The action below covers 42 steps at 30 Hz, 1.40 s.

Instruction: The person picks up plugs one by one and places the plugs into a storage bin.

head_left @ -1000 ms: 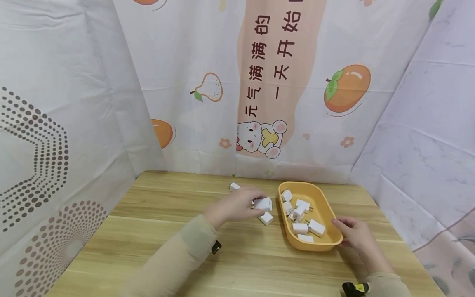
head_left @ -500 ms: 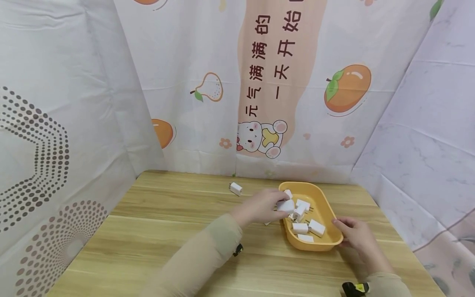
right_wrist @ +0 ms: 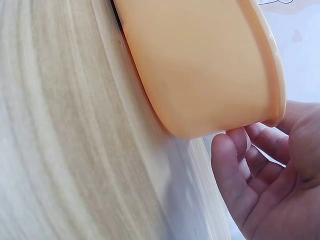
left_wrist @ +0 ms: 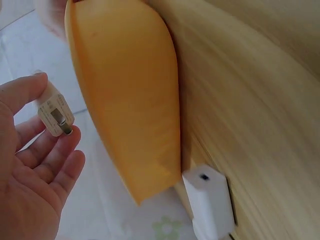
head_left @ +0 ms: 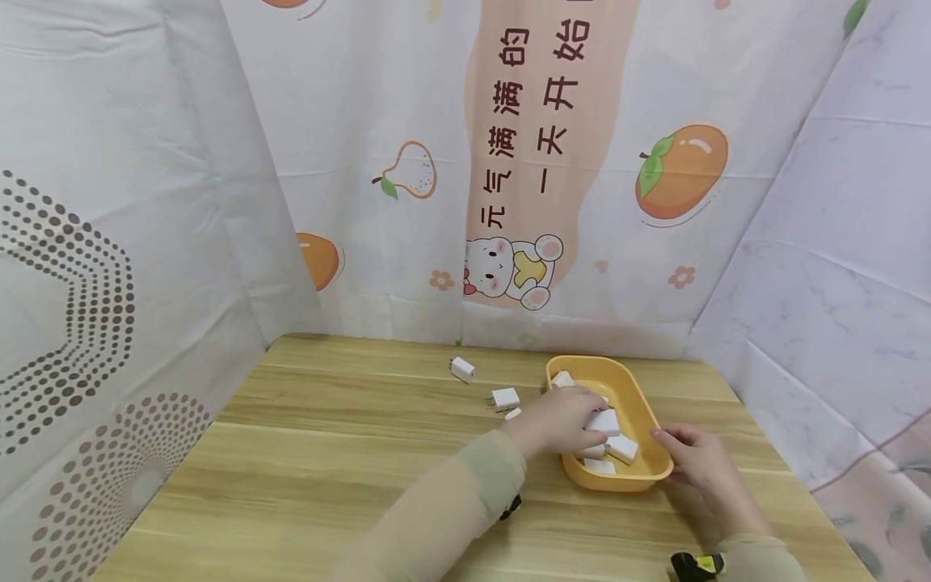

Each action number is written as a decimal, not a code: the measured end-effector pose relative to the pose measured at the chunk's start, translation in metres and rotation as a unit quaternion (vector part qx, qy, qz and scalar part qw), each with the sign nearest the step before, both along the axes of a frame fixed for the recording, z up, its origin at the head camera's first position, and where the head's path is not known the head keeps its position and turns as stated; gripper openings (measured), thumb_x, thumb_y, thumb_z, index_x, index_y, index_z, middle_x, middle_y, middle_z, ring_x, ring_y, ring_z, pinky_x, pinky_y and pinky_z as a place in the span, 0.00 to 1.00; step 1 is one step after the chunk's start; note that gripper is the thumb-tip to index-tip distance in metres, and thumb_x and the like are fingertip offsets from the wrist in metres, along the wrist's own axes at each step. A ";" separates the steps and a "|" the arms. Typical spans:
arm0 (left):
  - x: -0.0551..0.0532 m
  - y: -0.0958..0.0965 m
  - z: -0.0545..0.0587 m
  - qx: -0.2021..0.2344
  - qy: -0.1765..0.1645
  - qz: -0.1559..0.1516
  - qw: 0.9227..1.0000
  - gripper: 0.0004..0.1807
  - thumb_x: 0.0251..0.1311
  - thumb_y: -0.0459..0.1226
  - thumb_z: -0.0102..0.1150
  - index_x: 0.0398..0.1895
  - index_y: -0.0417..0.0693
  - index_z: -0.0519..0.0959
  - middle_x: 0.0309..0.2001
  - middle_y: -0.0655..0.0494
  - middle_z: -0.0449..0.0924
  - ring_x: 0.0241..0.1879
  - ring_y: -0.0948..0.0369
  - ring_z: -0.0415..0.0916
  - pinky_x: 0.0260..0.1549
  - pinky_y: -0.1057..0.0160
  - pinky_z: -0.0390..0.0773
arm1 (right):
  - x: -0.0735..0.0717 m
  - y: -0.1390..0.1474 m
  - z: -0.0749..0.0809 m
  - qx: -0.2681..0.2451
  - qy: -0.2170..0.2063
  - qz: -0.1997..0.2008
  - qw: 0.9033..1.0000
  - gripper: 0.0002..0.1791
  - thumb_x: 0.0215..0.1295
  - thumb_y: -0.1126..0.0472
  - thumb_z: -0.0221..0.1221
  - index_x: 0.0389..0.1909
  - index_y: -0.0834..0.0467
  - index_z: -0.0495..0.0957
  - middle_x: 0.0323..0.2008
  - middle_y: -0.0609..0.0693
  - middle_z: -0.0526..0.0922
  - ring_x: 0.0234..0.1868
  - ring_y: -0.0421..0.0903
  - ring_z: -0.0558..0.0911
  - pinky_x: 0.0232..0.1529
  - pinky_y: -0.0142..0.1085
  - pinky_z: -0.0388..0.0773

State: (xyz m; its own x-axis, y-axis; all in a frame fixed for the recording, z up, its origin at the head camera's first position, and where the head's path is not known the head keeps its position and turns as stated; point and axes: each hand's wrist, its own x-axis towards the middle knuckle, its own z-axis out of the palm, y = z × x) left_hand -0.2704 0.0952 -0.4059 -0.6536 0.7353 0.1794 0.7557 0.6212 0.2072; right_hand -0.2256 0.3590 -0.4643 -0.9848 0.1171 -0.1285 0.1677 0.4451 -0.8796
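Note:
Over the yellow plastic basket (head_left: 618, 483), my left hand (head_left: 563, 420) pinches a white charger plug (head_left: 603, 422) between thumb and fingers. In the left wrist view, printed text and metal prongs show on the end of this charger plug (left_wrist: 56, 112), above the rim. My right hand (head_left: 694, 461) grips the basket's right rim; in the right wrist view its fingers lie under the edge of the basket (right_wrist: 200, 70). Several white charger plugs lie inside the basket, among them one charger plug (head_left: 621, 448) near its right wall; my left hand partly hides the others.
Left of the basket, a charger plug (head_left: 462, 370) lies far back on the wooden table (head_left: 327, 453). A second charger plug (head_left: 505, 399) sits nearer, and a third charger plug (head_left: 513, 414) is partly covered by my left hand. A printed curtain (head_left: 393, 267) hangs behind.
My left hand has carried the charger plug from the table rightward over the basket, uncovering charger plugs on the table behind it. My right hand and the basket have stayed in place.

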 end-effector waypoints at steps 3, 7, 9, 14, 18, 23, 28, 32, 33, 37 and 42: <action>0.001 0.008 0.001 -0.004 0.010 0.007 1.000 0.20 0.67 0.52 0.62 0.58 0.58 0.81 0.53 0.70 0.79 0.52 0.73 0.72 0.54 0.76 0.68 | 0.000 0.000 0.000 -0.003 0.002 0.001 1.000 0.33 0.74 0.48 0.60 0.63 0.73 0.72 0.51 0.66 0.81 0.37 0.47 0.84 0.34 0.43 0.86; 0.000 0.012 0.004 -0.015 0.020 0.017 1.000 0.17 0.66 0.52 0.64 0.55 0.59 0.82 0.49 0.71 0.79 0.47 0.74 0.72 0.49 0.76 0.70 | -0.001 0.000 0.000 -0.009 0.003 0.000 1.000 0.34 0.74 0.47 0.60 0.63 0.73 0.71 0.50 0.65 0.81 0.36 0.47 0.84 0.33 0.43 0.86; 0.000 0.013 0.005 -0.020 0.023 0.019 0.999 0.16 0.65 0.52 0.65 0.53 0.59 0.83 0.47 0.71 0.79 0.45 0.73 0.72 0.47 0.76 0.70 | -0.002 0.001 0.000 -0.011 0.003 -0.001 1.000 0.34 0.74 0.47 0.60 0.63 0.74 0.71 0.50 0.64 0.82 0.36 0.46 0.84 0.33 0.43 0.86; 0.000 0.014 0.005 -0.036 0.015 0.033 0.999 0.18 0.65 0.52 0.66 0.55 0.60 0.83 0.49 0.69 0.80 0.49 0.72 0.74 0.50 0.74 0.71 | -0.003 0.002 0.000 -0.012 0.004 -0.001 1.000 0.34 0.74 0.47 0.60 0.63 0.73 0.72 0.49 0.63 0.82 0.36 0.46 0.84 0.33 0.43 0.86; 0.000 0.016 0.001 -0.049 0.013 0.035 0.998 0.21 0.65 0.54 0.65 0.57 0.61 0.83 0.52 0.67 0.80 0.52 0.71 0.74 0.52 0.73 0.72 | -0.002 0.002 0.000 -0.009 0.005 -0.001 1.000 0.33 0.74 0.47 0.60 0.62 0.73 0.72 0.48 0.62 0.82 0.36 0.47 0.84 0.33 0.43 0.86; 0.000 0.015 -0.004 -0.059 0.017 0.030 0.998 0.22 0.65 0.54 0.65 0.58 0.60 0.83 0.54 0.67 0.80 0.53 0.70 0.75 0.53 0.72 0.72 | -0.001 0.002 -0.001 -0.012 0.004 -0.003 1.000 0.33 0.73 0.48 0.61 0.62 0.73 0.73 0.47 0.61 0.82 0.35 0.47 0.84 0.33 0.44 0.86; 0.000 0.014 -0.008 -0.070 0.017 0.031 0.997 0.23 0.67 0.55 0.62 0.61 0.59 0.82 0.56 0.67 0.79 0.56 0.69 0.75 0.56 0.70 0.73 | -0.001 0.002 -0.001 -0.017 0.004 -0.004 1.000 0.33 0.73 0.48 0.61 0.63 0.73 0.72 0.47 0.61 0.82 0.35 0.47 0.84 0.32 0.43 0.86; 0.000 0.011 -0.009 -0.073 0.025 0.025 0.997 0.23 0.67 0.56 0.61 0.60 0.59 0.82 0.55 0.68 0.80 0.54 0.69 0.76 0.54 0.70 0.74 | 0.000 0.003 -0.001 -0.020 0.002 -0.001 1.000 0.33 0.74 0.48 0.60 0.63 0.73 0.72 0.47 0.61 0.83 0.35 0.47 0.84 0.32 0.43 0.86; 0.000 0.010 -0.009 -0.071 0.029 0.023 0.997 0.23 0.67 0.56 0.61 0.60 0.59 0.82 0.53 0.68 0.80 0.52 0.70 0.76 0.53 0.70 0.75 | 0.000 0.003 -0.002 -0.021 0.001 -0.002 1.000 0.33 0.74 0.48 0.61 0.63 0.73 0.72 0.47 0.61 0.83 0.35 0.47 0.84 0.33 0.43 0.86; -0.002 0.002 -0.005 -0.056 0.036 0.020 0.998 0.21 0.67 0.55 0.61 0.59 0.59 0.83 0.52 0.68 0.80 0.50 0.70 0.77 0.52 0.69 0.75 | 0.000 0.003 -0.003 -0.021 -0.001 -0.005 1.000 0.33 0.74 0.48 0.61 0.63 0.73 0.72 0.47 0.60 0.82 0.35 0.46 0.84 0.33 0.43 0.86; -0.006 -0.013 0.004 -0.045 0.012 0.037 0.998 0.23 0.69 0.55 0.60 0.62 0.60 0.80 0.59 0.66 0.78 0.60 0.67 0.74 0.59 0.68 0.72 | 0.000 0.002 -0.003 -0.017 0.000 -0.005 1.000 0.33 0.73 0.47 0.61 0.63 0.73 0.72 0.48 0.61 0.82 0.35 0.47 0.84 0.33 0.43 0.86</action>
